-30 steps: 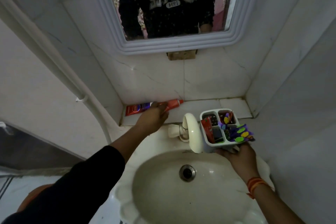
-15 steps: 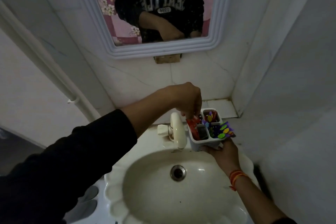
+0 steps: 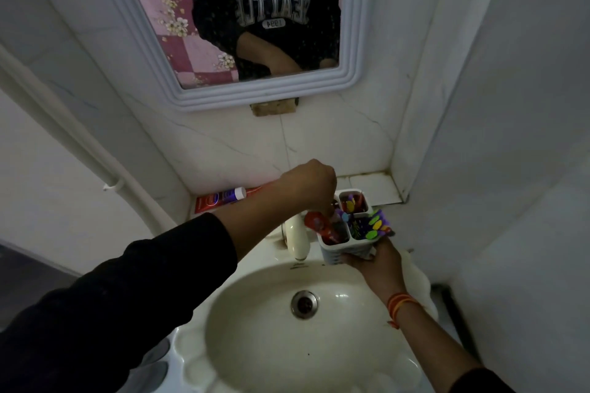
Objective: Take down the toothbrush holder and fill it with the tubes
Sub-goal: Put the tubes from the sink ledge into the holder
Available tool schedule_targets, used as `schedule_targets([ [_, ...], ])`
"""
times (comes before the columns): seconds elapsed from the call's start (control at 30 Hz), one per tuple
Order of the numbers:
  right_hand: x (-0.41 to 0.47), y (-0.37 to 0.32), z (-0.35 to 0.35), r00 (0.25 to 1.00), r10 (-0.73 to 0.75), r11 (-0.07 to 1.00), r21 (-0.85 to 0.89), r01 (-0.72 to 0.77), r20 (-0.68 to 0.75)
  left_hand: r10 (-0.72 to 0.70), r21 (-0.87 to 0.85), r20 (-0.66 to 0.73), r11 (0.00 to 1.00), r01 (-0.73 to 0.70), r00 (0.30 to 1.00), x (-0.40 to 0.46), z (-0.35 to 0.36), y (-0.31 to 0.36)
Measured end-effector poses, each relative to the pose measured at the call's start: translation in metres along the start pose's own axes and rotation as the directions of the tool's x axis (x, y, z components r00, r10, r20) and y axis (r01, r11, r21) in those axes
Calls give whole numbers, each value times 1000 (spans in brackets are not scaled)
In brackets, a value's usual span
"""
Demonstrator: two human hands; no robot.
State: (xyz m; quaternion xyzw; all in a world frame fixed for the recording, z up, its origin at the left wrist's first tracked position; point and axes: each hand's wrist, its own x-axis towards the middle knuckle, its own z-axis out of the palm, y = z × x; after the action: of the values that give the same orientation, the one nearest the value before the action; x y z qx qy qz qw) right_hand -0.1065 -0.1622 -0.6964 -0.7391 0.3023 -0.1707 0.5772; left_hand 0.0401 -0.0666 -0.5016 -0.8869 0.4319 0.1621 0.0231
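Observation:
My right hand (image 3: 375, 262) grips the white toothbrush holder (image 3: 333, 254) from below and keeps it above the basin's back right rim. The holder has several compartments. A small red tube (image 3: 317, 223) leans out of its front left compartment, and the fingertips of my left hand (image 3: 311, 183) pinch the tube's upper end from above. A purple packet with coloured spots (image 3: 375, 226) sticks out of the right compartment, and more red items sit in the back one. A longer red tube (image 3: 220, 199) lies flat on the tiled ledge behind my left forearm.
The white basin (image 3: 255, 338) with its drain (image 3: 304, 304) lies below the holder. A white tap (image 3: 297, 238) stands just left of it. A framed mirror (image 3: 265, 94) hangs above, a white pipe (image 3: 64, 131) runs down the left wall, and the right wall is close.
My left hand left the ledge where the long red tube lies and came over the holder, where it now pinches a small red tube. My right hand has kept hold of the holder.

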Motion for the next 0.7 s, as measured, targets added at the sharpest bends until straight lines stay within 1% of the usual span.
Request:
schedule_targets([
  [0.1,2,3,1,1000,-3,1000,-14,3,1,-28,23,33,999,27,999,-2,10,8],
  [0.37,5,7,1,1000,-1,1000,12,1,11,-27,170,-10,985,29,1000,-5,8,20],
  [0.63,7,8,-1,1000,-12,1000,4,12,22,-69,135,-126,987,86,990,-7,-6,26],
  [0.7,7,9,-1,1000,-6,1000,15,5,26,-63,154,-123,985,82,990,-9,-7,28],
])
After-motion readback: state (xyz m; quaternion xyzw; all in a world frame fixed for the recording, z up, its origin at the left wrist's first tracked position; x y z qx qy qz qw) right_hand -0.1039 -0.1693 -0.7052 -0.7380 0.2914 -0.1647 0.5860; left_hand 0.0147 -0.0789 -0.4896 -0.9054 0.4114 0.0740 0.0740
